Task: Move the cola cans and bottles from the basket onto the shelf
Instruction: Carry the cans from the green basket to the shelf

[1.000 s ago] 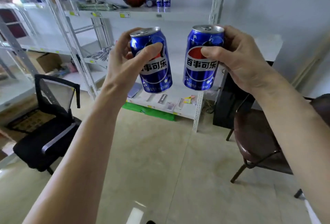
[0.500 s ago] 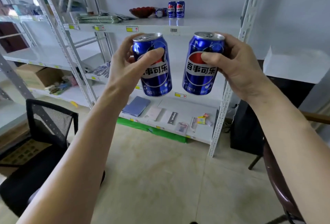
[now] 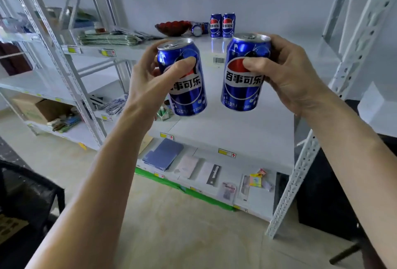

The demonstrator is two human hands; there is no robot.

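Observation:
My left hand (image 3: 150,77) grips a blue cola can (image 3: 184,92), thumb across its front, tilted slightly left. My right hand (image 3: 287,73) grips a second blue cola can (image 3: 242,86), held upright. Both cans hang in the air in front of the white metal shelf (image 3: 236,49). On that shelf's upper board stand two more upright cola cans (image 3: 222,25) near the back wall, with a third can lying on its side (image 3: 198,29) beside them. The basket is out of view.
A red bowl (image 3: 171,28) and folded green cloths (image 3: 107,39) share the upper board. Lower boards hold a blue folder (image 3: 163,154), packets and small items. A perforated white post (image 3: 305,150) stands at right. A black chair (image 3: 28,193) is at lower left.
The shelf has come much closer and larger in view. Both hands keep their cans and have stayed side by side, now at the height of the upper board.

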